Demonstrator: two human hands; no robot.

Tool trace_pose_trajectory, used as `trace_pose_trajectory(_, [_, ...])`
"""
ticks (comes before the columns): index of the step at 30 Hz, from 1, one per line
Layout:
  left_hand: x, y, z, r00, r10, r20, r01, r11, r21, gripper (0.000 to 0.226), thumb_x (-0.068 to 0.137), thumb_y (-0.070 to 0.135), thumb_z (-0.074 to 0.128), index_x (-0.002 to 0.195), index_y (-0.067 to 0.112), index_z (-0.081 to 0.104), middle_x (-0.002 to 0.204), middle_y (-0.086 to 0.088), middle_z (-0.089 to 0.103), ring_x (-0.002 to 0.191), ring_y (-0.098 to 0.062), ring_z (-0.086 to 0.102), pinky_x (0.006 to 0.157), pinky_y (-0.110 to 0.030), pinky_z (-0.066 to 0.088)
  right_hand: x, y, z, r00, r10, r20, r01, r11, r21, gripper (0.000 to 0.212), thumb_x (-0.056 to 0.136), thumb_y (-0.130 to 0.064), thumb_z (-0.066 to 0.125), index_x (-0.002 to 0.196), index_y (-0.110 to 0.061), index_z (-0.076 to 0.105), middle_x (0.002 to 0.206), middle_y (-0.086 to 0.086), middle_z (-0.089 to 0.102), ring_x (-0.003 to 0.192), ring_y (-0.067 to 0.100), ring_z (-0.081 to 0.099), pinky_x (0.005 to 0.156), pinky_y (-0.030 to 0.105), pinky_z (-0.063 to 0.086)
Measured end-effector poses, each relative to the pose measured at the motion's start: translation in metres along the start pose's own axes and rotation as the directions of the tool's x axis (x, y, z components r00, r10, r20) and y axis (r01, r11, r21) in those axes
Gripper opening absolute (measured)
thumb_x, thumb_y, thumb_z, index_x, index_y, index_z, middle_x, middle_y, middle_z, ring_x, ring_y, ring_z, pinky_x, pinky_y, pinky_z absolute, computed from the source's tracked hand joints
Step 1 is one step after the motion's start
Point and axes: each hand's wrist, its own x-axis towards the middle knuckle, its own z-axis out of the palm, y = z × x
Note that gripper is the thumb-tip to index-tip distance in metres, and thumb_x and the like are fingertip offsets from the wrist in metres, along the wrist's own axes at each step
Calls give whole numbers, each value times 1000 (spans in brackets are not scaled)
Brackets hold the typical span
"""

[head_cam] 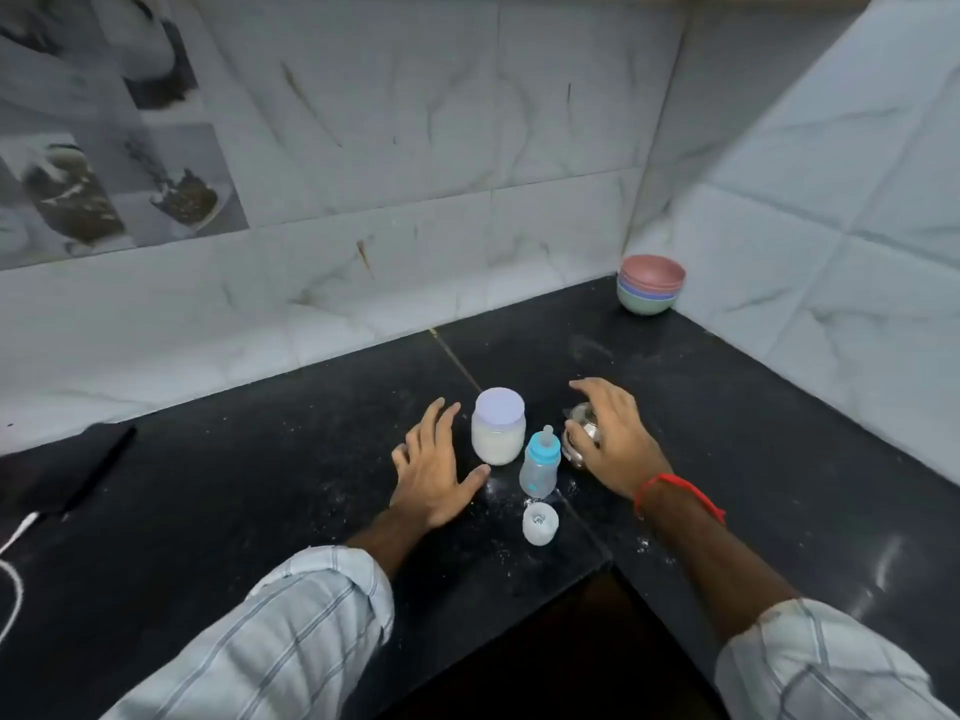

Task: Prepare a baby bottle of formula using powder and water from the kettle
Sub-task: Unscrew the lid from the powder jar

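head view looks down, close, at counter (pixel 260 511) corner (wide-angle).

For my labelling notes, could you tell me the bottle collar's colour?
Turquoise blue collar, seen in the head view.

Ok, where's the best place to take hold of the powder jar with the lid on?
Wrap the left hand around the side wall of the jar, below the lid, coming from its left. It stands upright, that side is free, and the baby bottle crowds its right.
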Motion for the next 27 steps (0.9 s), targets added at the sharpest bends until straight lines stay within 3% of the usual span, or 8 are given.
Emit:
trace_pose_trajectory(2, [15, -6, 6, 998, -59, 27, 61, 995, -83, 103, 87, 54, 71, 163, 26, 9, 174, 4, 2, 155, -29, 17, 123, -58, 20, 8, -3, 3, 998, 53, -28, -52, 997, 52, 48, 98, -20, 61, 144, -24, 47, 150, -2, 46, 143, 14, 33, 117, 40, 37])
trace_pose_trajectory(7, [56, -14, 30, 987, -134, 91, 155, 945, -288, 115, 76, 47, 85, 162, 29, 10, 170, -2, 19, 155, -27, 16, 123, -56, 13, 14, -12, 12, 995, 94, 17, -94, 995, -44, 49, 97, -27, 62, 144, -30, 46, 141, -3, 53, 134, 19, 39, 112, 36, 30])
trace_pose_trajectory(10, [70, -11, 44, 969, -156, 189, 215, 912, -349, 123, 69, 49, 88, 161, 37, 8, 165, -9, 26, 156, -29, 15, 123, -55, 9, 11, -13, 16, 995, 102, -2, -102, 993, -63, 48, 98, -29, 62, 143, -32, 47, 140, -5, 53, 128, 19, 39, 106, 35, 28])
trace_pose_trajectory(13, [81, -11, 58, 961, -148, 233, 229, 897, -377, 118, 67, 53, 88, 159, 38, 15, 163, -3, 35, 155, -28, 23, 123, -54, 14, 13, -14, 20, 994, 100, -35, -101, 993, -52, 47, 98, -30, 62, 142, -33, 47, 138, -7, 54, 123, 16, 39, 104, 34, 30])
trace_pose_trajectory(17, [83, -12, 69, 971, -170, 168, 229, 865, -447, 104, 59, 65, 85, 147, 40, 38, 146, 11, 53, 141, -18, 48, 120, -53, 32, 29, -25, 31, 999, 11, -43, -10, 1000, 4, 46, 96, -34, 61, 141, -27, 52, 136, -7, 58, 117, 14, 45, 105, 37, 40])
trace_pose_trajectory(21, [47, -4, 46, 960, -277, -36, 204, 785, -585, 95, 59, 55, 95, 136, 32, 43, 135, 9, 46, 124, -14, 58, 101, -41, 55, 40, -52, 46, 996, -90, 11, 87, 985, 146, 47, 97, -40, 60, 142, -28, 50, 132, -10, 57, 116, 9, 54, 99, 37, 50])
trace_pose_trajectory(24, [20, -8, 26, 951, -263, -160, 128, 810, -572, 91, 60, 52, 95, 131, 30, 42, 126, 18, 41, 112, -3, 58, 86, -30, 58, 44, -75, 63, 986, -111, 128, 114, 993, -23, 69, 92, -67, 50, 152, -36, 34, 147, -13, 45, 129, 14, 47, 98, 36, 50])
trace_pose_trajectory(27, [2, -9, 8, 968, -225, -113, 138, 850, -508, 97, 58, 55, 95, 135, 36, 39, 125, 37, 42, 112, 5, 59, 84, -17, 54, 53, -90, 79, 950, -47, 310, 109, 976, -187, 76, 87, -80, 40, 152, -41, 27, 143, -2, 46, 122, 29, 56, 90, 46, 49])
